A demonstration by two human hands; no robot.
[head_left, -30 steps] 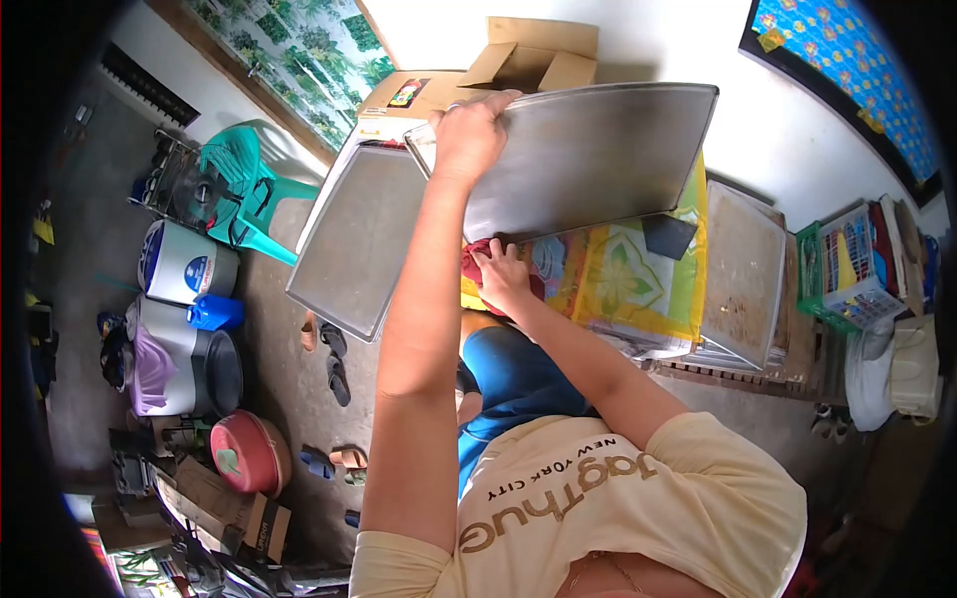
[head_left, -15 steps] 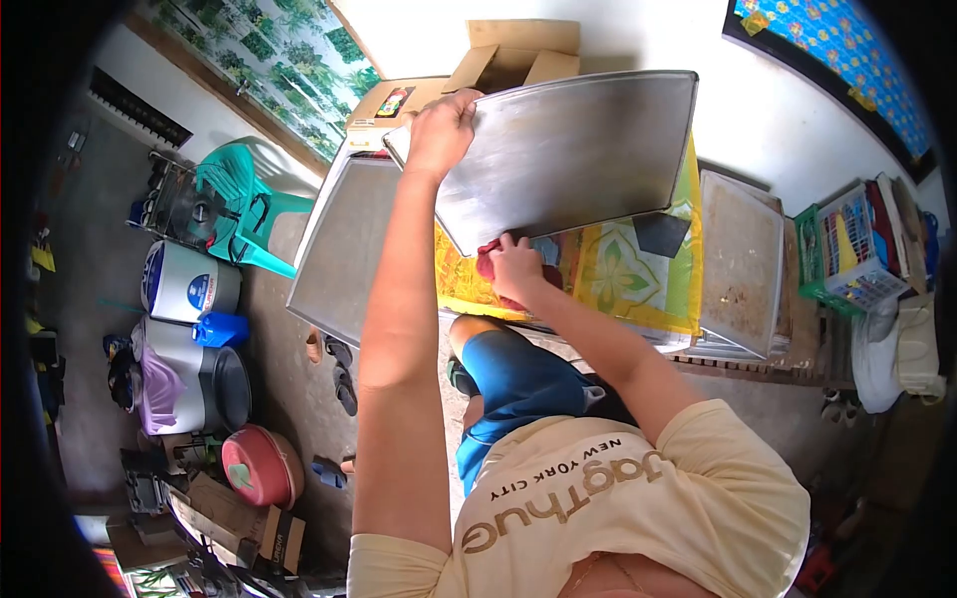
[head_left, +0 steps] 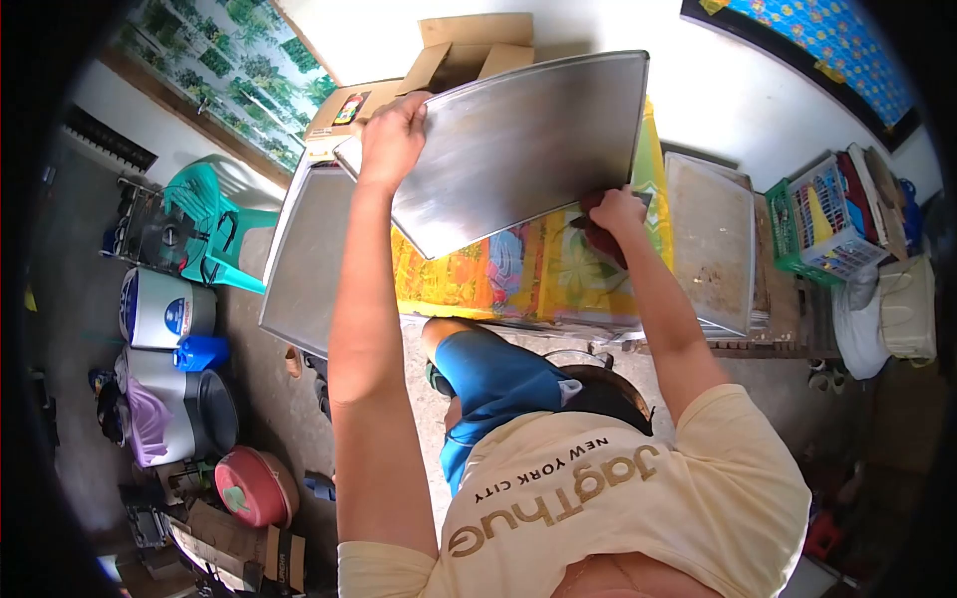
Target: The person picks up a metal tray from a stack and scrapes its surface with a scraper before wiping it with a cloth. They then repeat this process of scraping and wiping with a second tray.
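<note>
1. The metal tray (head_left: 518,140) is up at 12 o'clock in the view. It's off the table (head_left: 528,269) and tilted, with its long edge slanting down toward 7 o'clock.
2. The left hand (head_left: 391,140) has it by the 9 o'clock edge. The fingers are clenched over the rim, so that hand is carrying all the weight.
3. The right hand (head_left: 618,211) is at the tray's 4 o'clock corner, with the fingers bunched around a red cloth (head_left: 601,236) and pressing it there. The angle's a bit rough, so I can't tell if the cloth is on the tray's face or tucked just under the corner.
4. My read is that this is mid-wipe, with the cloth working the far right end of the tray.
5. Going on with the wipe would probably need the left grip to stay firm, since nothing else props the tray up. The cloth hand would have to push without tipping it.
6. Other stuff around:
   - A second tray (head_left: 304,259) leans off the table's edge at 9 o'clock.
   - A grubby tray (head_left: 710,239) lies at 3 o'clock.
   - A cardboard box (head_left: 469,50) sits behind at 12.
   - A green basket (head_left: 827,224) is further out at 3.
</note>
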